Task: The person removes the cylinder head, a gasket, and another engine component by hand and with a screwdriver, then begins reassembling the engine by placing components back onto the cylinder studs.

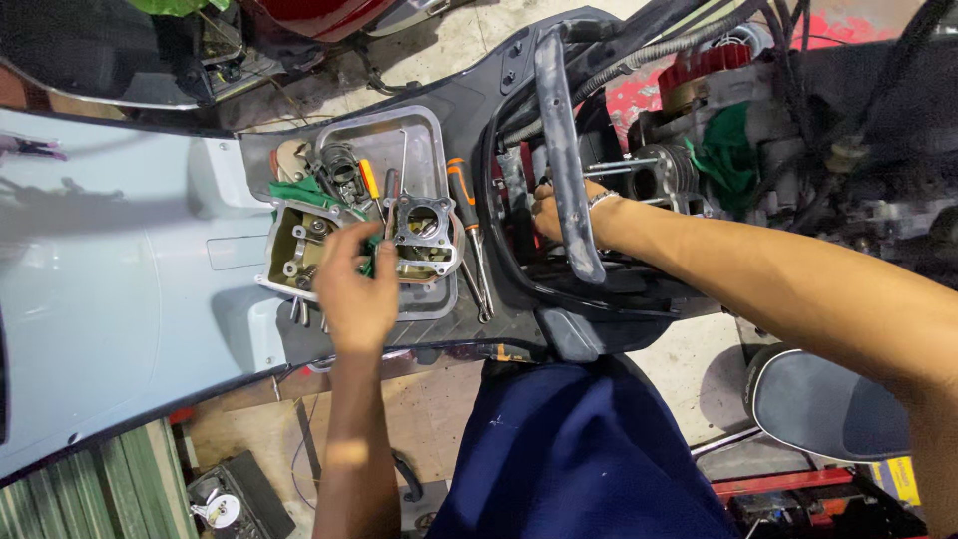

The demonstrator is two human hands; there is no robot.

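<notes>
My left hand (354, 284) reaches into a metal tray (431, 135) on the scooter's footboard, its fingers spread over a green rag (304, 192) and engine parts. A square cylinder block (422, 225) lies just right of the fingers, and a brass-coloured engine cover (297, 255) just left. My right hand (551, 212) is partly hidden behind the grey frame bar (566, 150) and rests near the exposed engine cylinder (661, 175) and its studs. What it holds is hidden.
An orange-handled screwdriver (461, 195) and pliers (479, 279) lie beside the tray. Pale blue body panel (100, 260) is at left, a black seat (828, 404) at lower right. Cables, a green rag and a red fan (699, 65) crowd the engine bay.
</notes>
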